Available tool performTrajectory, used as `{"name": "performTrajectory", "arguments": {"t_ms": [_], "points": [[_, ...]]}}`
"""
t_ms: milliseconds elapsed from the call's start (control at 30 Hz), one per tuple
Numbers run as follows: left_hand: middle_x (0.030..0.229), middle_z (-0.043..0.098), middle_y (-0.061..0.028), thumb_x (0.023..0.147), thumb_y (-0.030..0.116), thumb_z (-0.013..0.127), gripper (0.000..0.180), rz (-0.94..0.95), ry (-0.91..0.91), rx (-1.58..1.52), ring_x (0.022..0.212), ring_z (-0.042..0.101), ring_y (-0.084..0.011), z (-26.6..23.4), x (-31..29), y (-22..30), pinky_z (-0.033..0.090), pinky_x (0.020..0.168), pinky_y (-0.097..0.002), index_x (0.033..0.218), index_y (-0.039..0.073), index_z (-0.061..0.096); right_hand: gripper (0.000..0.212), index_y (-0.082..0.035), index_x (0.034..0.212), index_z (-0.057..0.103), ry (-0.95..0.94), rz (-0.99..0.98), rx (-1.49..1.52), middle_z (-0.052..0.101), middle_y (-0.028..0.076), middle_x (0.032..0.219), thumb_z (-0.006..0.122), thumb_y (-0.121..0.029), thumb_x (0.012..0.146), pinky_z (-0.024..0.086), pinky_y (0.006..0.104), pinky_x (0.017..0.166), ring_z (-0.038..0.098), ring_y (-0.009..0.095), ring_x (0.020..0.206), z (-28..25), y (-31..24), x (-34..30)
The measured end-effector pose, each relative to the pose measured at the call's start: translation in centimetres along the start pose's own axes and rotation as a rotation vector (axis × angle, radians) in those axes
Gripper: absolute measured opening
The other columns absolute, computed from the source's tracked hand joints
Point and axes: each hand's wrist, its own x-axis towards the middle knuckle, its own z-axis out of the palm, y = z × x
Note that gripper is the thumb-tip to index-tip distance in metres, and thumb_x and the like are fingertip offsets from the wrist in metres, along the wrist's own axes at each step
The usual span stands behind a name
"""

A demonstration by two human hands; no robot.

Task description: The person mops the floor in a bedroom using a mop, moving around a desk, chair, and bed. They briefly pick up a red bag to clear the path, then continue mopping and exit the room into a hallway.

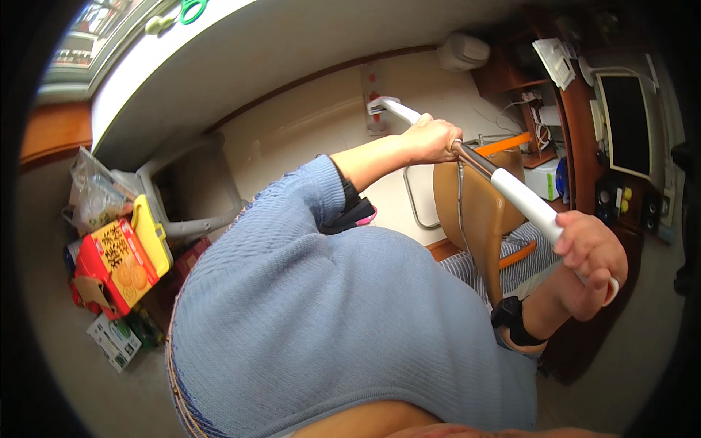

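Both of my hands are closed around the long handle of a flat mop [529, 201], which has white sections and a shiny metal section. My left hand [434, 139] grips it farther along, toward the mop head. My right hand [591, 263] wraps round the white grip near its end. Across the pale floor, the narrow greyish mop head [375, 120] with red patches lies flat, joined to the handle by a white bracket. Fine detail of the head is too small to make out.
A tan chair [467, 197] with orange armrests and a striped cushion stands close beside the handle. Behind it are a brown desk [580, 146] and a monitor [624, 124]. A white bin [464, 52] sits by the far wall. At left are a grey chair [197, 226] and a red-yellow box [120, 266].
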Motion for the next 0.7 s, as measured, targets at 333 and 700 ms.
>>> {"name": "performTrajectory", "arguments": {"t_ms": [333,700], "points": [[0.095,0.072,-0.01,0.089,0.039,0.069,0.031,-0.215,0.183,0.082,0.101,0.068,-0.0288,-1.9,-12.3,-1.8,0.043,0.085,-0.0421,0.096,0.009,0.07,0.042,-0.011,0.07,0.048,-0.278,-0.017,0.256,0.059,0.005,0.067,0.06,-0.039,0.1,0.055,0.0443,0.073,0.061,0.021,0.061,3.7,0.6,1.6],[0.091,0.07,-0.0102,0.085,0.032,0.075,0.027,-0.369,0.468,0.083,0.094,0.067,-0.0331,-1.8,-22.4,-4.4,0.045,0.083,-0.0442,0.095,0.009,0.066,0.039,-0.01,0.067,0.053,-0.465,-0.034,0.417,0.06,0.004,0.066,0.063,-0.036,0.094,0.057,0.0442,0.072,0.062,0.021,0.058,10.8,1.5,3.7]]}}
